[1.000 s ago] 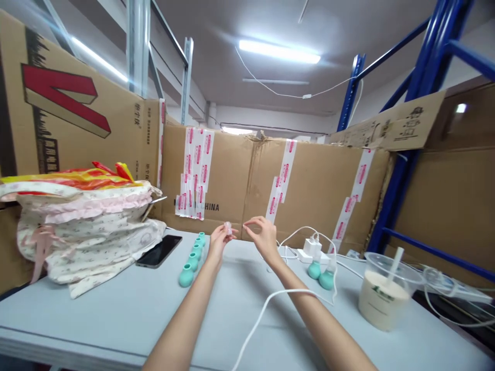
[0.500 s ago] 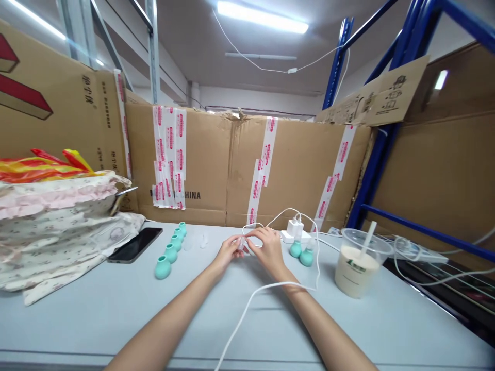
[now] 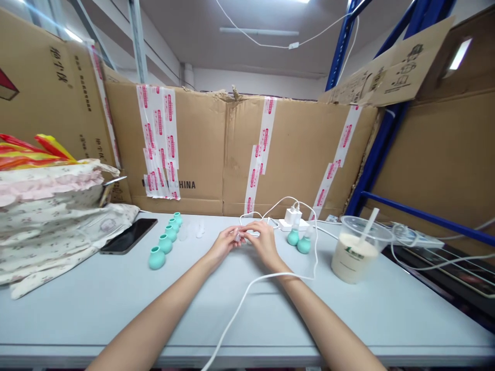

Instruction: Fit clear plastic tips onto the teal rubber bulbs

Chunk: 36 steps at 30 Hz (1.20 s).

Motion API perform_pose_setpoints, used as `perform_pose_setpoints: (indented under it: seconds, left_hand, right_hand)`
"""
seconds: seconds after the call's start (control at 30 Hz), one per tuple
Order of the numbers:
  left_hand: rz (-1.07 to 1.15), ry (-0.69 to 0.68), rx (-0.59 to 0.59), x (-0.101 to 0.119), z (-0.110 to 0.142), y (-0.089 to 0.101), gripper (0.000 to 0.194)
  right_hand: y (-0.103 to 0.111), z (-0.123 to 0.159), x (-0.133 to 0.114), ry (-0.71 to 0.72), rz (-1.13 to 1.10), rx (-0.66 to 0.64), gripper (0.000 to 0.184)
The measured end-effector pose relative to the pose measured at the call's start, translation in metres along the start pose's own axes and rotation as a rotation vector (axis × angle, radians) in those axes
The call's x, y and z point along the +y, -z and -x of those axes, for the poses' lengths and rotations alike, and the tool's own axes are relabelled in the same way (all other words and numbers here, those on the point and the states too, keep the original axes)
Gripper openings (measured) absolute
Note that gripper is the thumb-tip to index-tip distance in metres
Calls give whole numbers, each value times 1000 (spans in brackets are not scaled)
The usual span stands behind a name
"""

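Left of my left hand [image 3: 223, 244] stand green bulbs [image 3: 157, 258] in a row; that hand pinches a small clear piece [image 3: 237, 236]. Beside it, my right hand [image 3: 265, 238]: whether clamped, I cannot tell.

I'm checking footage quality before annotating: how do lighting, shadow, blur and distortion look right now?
Head view: light streaks around the lit tube at upper left; head view: soft, faint shadow near the right forearm; head view: wide-angle lean in the blue post; head view: clear piece too indistinct to identify.
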<state>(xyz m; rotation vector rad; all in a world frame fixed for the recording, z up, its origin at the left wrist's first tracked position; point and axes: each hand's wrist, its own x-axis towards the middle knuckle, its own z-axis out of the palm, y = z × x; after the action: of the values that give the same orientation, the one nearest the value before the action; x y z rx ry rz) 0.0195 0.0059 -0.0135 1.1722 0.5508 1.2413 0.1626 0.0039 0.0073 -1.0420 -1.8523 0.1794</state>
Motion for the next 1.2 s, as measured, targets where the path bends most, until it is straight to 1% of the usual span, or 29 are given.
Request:
perform_pose_setpoints:
  seconds: [0.1,0.17,0.33,0.4,0.5,0.57,0.67,0.73,0.83,0.9,1.0,1.1,1.2]
  left_hand:
    - [23,12,-18,4,2,-3,41]
    - [31,33,-17,6,3,-5,43]
    - [-39,31,-6,5,1,-5,45]
    - [-80,25,-16,5,0,-3,47]
    - [-105,15,-12,8,0,0,48]
    - [-121,8,13,11,-1,1,48]
    - [-154,2,30,15,0,4,45]
    - [-163,-4,32,18,0,6,45]
    - [-149,-23,20,22,0,9,45]
    - [-140,-24,5,24,0,11,45]
    - [-113,-18,-15,24,1,10,47]
    - [-97,-6,-45,24,2,6,50]
    - [-150,5,-35,23,3,3,51]
  right_hand:
    - [-4,-1,6,-61,-248,6,13]
    - [-7,-2,10,-93,-332,8,12]
    - [-10,-1,11,-105,-315,15,12]
    - [-7,-2,9,-106,-311,11,13]
    - [3,-7,11,-118,-320,-4,23]
    - [11,-10,17,-144,-268,-16,27]
    - [19,-9,28,-192,-40,-89,22]
    - [18,-5,33,-204,79,-183,23]
    - [9,3,38,-167,117,-301,27]
    - [3,7,41,-133,136,-304,21]
    - [-3,8,47,-130,127,-264,12]
    - [-5,7,51,-133,92,-253,12]
    - [-6,8,52,-114,101,-233,17]
